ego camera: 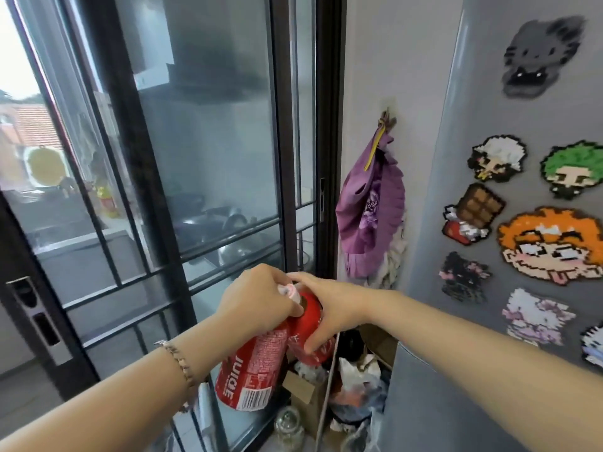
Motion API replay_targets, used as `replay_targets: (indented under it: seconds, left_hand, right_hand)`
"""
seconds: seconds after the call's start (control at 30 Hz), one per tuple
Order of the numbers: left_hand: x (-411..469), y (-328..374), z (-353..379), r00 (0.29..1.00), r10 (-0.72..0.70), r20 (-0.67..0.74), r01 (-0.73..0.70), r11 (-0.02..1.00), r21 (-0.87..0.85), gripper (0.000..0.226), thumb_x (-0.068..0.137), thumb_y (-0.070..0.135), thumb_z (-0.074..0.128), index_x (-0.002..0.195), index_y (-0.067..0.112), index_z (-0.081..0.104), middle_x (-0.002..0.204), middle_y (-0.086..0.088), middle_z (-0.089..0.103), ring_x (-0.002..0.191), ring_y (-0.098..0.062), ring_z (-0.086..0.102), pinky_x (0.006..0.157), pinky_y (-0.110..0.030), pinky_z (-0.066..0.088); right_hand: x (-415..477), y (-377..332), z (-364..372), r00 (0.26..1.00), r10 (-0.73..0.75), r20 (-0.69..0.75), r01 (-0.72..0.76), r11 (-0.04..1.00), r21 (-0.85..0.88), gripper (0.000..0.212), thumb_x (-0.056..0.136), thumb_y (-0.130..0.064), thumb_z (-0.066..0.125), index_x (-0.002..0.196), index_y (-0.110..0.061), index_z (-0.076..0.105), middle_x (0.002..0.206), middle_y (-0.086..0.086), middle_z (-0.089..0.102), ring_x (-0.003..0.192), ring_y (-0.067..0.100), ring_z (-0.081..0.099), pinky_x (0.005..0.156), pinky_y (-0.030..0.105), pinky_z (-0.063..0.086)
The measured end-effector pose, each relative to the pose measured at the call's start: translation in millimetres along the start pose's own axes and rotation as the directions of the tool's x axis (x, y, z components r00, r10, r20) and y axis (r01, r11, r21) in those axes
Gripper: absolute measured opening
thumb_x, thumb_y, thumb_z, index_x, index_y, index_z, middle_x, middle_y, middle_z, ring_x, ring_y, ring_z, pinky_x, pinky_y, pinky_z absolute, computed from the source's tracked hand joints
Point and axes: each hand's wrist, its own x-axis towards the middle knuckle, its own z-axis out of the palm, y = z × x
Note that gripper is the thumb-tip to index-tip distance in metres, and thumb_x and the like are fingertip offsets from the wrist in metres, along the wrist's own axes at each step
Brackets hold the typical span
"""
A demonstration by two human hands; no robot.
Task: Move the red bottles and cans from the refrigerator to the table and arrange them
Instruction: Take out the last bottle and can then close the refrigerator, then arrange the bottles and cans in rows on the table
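At six o'clock the left hand [257, 298] is gripping a red juice can [249, 370]; the right hand [329, 316] is clasping probably a red bottle [309, 309]; both are hanging outside the refrigerator [456, 158] at three o'clock; table placing is remaining.

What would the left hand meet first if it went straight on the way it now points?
Most likely the right hand, which sits directly ahead of the left hand; depth is unclear.

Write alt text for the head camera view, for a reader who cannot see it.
The left hand grips a red juice container and the right hand grips a red bottle, side by side. On the right: a grey refrigerator door with pixel-art magnets.
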Motion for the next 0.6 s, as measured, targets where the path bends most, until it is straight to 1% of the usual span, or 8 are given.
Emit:
replay_targets:
  seconds: [0.07,0.17,0.27,0.37,0.47,0.5,0.53,0.6]
  left_hand:
    - [-5.8,-0.9,-5.4,1.000,-0.020,-0.010,0.020,1.000,-0.012,0.034,0.069,0.034,0.076,0.101,0.032,0.065,0.082,0.009,0.062,0.070,-0.010,0.060,0.063,-0.026,0.053]
    - [-23.6,-6.7,-12.7,0.994,-0.084,-0.063,0.081,0.996,-0.047,0.034,0.070,0.033,0.076,0.102,0.030,0.066,0.084,0.009,0.062,0.073,-0.009,0.060,0.063,-0.025,0.052]
    - [-47.2,-14.5,-17.1,0.971,-0.165,-0.172,0.157,0.986,-0.060,0.038,0.069,0.033,0.076,0.106,0.031,0.066,0.098,0.007,0.064,0.083,-0.012,0.059,0.069,-0.024,0.046]
    - [-81.0,-25.2,-21.2,0.902,-0.296,-0.314,0.251,0.952,-0.175,0.042,0.071,0.035,0.076,0.111,0.031,0.065,0.103,0.007,0.062,0.088,-0.011,0.057,0.073,-0.024,0.044]
    - [-133.2,-37.5,-25.3,0.738,-0.469,-0.486,0.326,0.877,-0.352,0.038,0.075,0.031,0.075,0.111,0.028,0.064,0.105,0.005,0.066,0.091,-0.011,0.061,0.077,-0.025,0.046]
    - [-161.5,-41.7,-27.7,0.664,-0.509,-0.547,0.360,0.860,-0.363,0.036,0.077,0.029,0.074,0.111,0.027,0.064,0.107,0.003,0.067,0.094,-0.012,0.061,0.079,-0.026,0.046]
    - [-173.6,-45.1,-28.6,0.621,-0.519,-0.587,0.371,0.855,-0.363,0.034,0.078,0.027,0.072,0.111,0.025,0.065,0.109,0.003,0.066,0.096,-0.012,0.060,0.080,-0.025,0.045]
    - [-228.9,-51.3,-32.7,0.478,-0.563,-0.674,0.447,0.816,-0.365,0.029,0.080,0.025,0.071,0.109,0.022,0.067,0.108,0.003,0.065,0.098,-0.012,0.059,0.081,-0.026,0.045]
  right_hand:
    - [8.8,-1.7,12.3,0.992,-0.093,-0.089,0.097,0.995,0.032,0.095,0.059,-0.025,0.088,0.137,-0.027,0.033,0.132,-0.009,0.052,0.117,0.008,0.050,0.094,0.022,0.041]
    - [20.8,-10.6,27.9,0.961,-0.228,-0.158,0.233,0.972,0.016,0.075,0.057,-0.026,0.086,0.123,-0.026,0.049,0.115,-0.008,0.062,0.105,0.011,0.059,0.094,0.033,0.049]
    - [22.3,-26.2,38.3,0.935,-0.307,-0.178,0.319,0.947,0.038,0.066,0.056,-0.028,0.083,0.116,-0.027,0.055,0.107,-0.007,0.065,0.099,0.012,0.061,0.088,0.036,0.052]
    - [21.3,-47.1,53.0,0.920,-0.360,-0.154,0.378,0.919,0.112,0.063,0.059,-0.027,0.083,0.115,-0.027,0.055,0.104,-0.008,0.064,0.097,0.012,0.060,0.084,0.027,0.049]
    - [13.0,-81.3,75.2,0.890,-0.437,-0.129,0.454,0.873,0.176,0.051,0.061,-0.030,0.082,0.104,-0.032,0.054,0.098,-0.010,0.062,0.094,0.012,0.059,0.085,0.028,0.048]
    - [5.7,-100.3,88.5,0.880,-0.464,-0.104,0.475,0.856,0.204,0.050,0.062,-0.032,0.082,0.101,-0.033,0.051,0.098,-0.009,0.061,0.094,0.012,0.058,0.086,0.029,0.048]
    - [2.9,-110.1,93.8,0.877,-0.469,-0.105,0.480,0.847,0.227,0.051,0.062,-0.033,0.082,0.101,-0.033,0.049,0.098,-0.009,0.059,0.094,0.013,0.057,0.087,0.030,0.047]
    - [-16.9,-148.2,119.6,0.841,-0.539,-0.039,0.527,0.803,0.279,0.053,0.062,-0.034,0.083,0.103,-0.030,0.049,0.098,-0.007,0.058,0.096,0.014,0.057,0.084,0.028,0.045]
